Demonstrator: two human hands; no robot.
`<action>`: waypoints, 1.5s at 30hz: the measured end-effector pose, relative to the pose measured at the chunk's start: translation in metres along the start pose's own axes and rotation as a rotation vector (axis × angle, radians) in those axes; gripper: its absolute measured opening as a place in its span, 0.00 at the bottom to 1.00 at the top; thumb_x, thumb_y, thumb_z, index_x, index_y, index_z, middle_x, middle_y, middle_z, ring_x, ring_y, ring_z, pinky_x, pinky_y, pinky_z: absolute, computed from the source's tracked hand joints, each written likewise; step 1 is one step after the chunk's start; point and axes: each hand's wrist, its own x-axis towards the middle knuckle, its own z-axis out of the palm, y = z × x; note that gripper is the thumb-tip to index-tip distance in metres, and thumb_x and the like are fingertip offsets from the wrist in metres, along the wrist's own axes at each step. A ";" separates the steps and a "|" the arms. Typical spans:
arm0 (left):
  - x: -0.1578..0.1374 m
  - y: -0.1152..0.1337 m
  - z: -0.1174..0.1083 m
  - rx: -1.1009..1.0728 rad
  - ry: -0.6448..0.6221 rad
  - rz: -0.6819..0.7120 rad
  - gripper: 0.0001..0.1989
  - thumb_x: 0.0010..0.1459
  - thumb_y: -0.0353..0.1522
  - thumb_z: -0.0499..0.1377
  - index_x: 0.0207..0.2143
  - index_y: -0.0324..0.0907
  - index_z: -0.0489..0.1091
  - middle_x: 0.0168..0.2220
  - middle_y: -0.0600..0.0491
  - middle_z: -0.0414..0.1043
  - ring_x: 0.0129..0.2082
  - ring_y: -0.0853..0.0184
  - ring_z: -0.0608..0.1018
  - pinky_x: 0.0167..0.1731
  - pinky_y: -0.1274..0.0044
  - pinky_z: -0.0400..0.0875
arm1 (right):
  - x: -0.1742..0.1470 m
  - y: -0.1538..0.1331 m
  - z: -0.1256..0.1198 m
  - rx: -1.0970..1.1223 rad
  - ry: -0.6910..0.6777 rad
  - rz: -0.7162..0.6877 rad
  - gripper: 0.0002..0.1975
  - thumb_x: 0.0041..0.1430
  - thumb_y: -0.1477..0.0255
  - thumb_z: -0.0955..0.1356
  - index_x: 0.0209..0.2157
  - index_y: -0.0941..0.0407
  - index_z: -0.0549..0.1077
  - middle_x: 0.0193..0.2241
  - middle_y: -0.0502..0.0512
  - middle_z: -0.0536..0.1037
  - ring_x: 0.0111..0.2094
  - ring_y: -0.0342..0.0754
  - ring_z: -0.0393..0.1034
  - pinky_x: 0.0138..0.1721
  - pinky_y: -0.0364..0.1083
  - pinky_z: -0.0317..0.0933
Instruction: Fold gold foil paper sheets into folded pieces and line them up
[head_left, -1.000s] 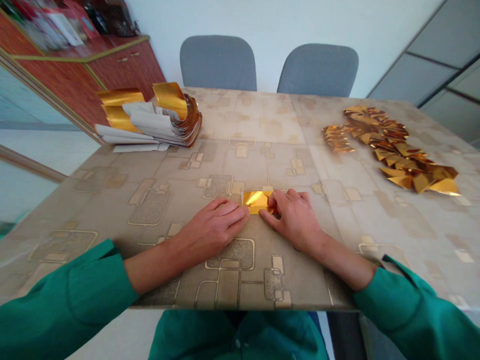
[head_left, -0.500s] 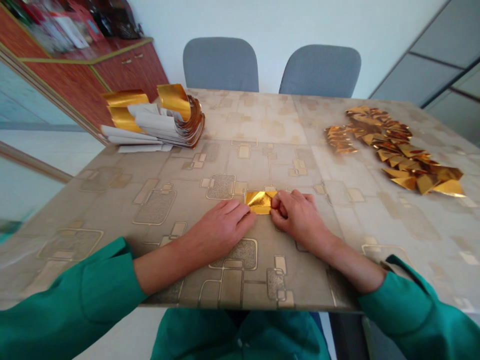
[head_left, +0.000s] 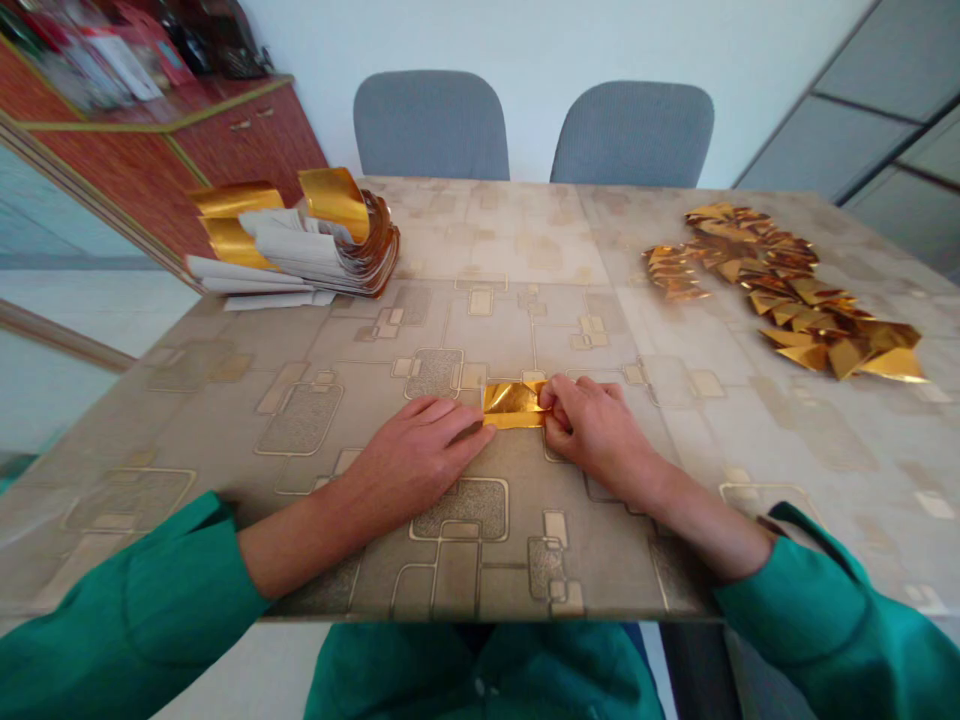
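Note:
A small folded piece of gold foil paper [head_left: 514,405] lies on the table in front of me, long side running left to right, with creases across its top. My left hand [head_left: 424,445] rests at its left end, fingers together and fingertips on the edge. At the right end, my right hand [head_left: 596,425] has its thumb and curled forefinger pinched on the paper. The right end is partly hidden under those fingers.
A thick stack of gold foil sheets with pale backs [head_left: 315,250] sits at the back left. Folded gold pieces [head_left: 795,280] lie in a curving row at the right. Two grey chairs [head_left: 431,125] stand behind the patterned table [head_left: 510,240]. A reddish wooden cabinet [head_left: 247,140] is at the far left.
The view has shifted slightly. My left hand has slid a little left along the paper's end, and more of the paper's lower strip shows. My right hand keeps its pinch.

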 end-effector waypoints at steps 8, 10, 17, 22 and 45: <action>0.011 -0.003 0.001 -0.051 0.183 -0.049 0.12 0.70 0.30 0.53 0.35 0.40 0.74 0.43 0.50 0.77 0.42 0.61 0.74 0.43 0.69 0.67 | 0.000 0.005 -0.001 0.024 -0.005 -0.043 0.13 0.50 0.79 0.64 0.39 0.55 0.70 0.26 0.50 0.74 0.33 0.49 0.65 0.38 0.46 0.47; 0.015 -0.004 0.001 -0.103 0.216 -0.103 0.12 0.69 0.31 0.54 0.33 0.39 0.73 0.42 0.51 0.77 0.42 0.62 0.74 0.43 0.69 0.67 | 0.000 0.005 -0.001 0.035 -0.005 -0.047 0.13 0.49 0.80 0.64 0.39 0.55 0.69 0.27 0.50 0.74 0.33 0.48 0.65 0.38 0.46 0.47; 0.028 -0.001 -0.001 -0.152 0.264 -0.276 0.10 0.67 0.36 0.57 0.36 0.37 0.71 0.35 0.49 0.74 0.36 0.61 0.71 0.38 0.70 0.65 | -0.001 0.009 -0.001 0.047 0.042 -0.093 0.13 0.49 0.79 0.63 0.39 0.55 0.68 0.26 0.49 0.72 0.31 0.47 0.64 0.36 0.45 0.47; 0.033 0.001 0.006 -0.164 0.169 -0.222 0.09 0.66 0.35 0.59 0.44 0.40 0.73 0.40 0.50 0.73 0.38 0.60 0.70 0.39 0.70 0.64 | -0.001 0.008 -0.001 0.033 0.050 -0.100 0.13 0.50 0.79 0.64 0.39 0.55 0.68 0.24 0.48 0.71 0.30 0.46 0.64 0.35 0.45 0.48; 0.019 0.023 0.007 -0.154 0.178 -0.122 0.09 0.68 0.29 0.55 0.38 0.41 0.75 0.34 0.53 0.73 0.35 0.65 0.71 0.38 0.72 0.63 | -0.010 0.006 -0.019 -0.034 0.342 -0.409 0.05 0.63 0.72 0.69 0.32 0.53 0.77 0.33 0.53 0.71 0.37 0.49 0.59 0.39 0.49 0.46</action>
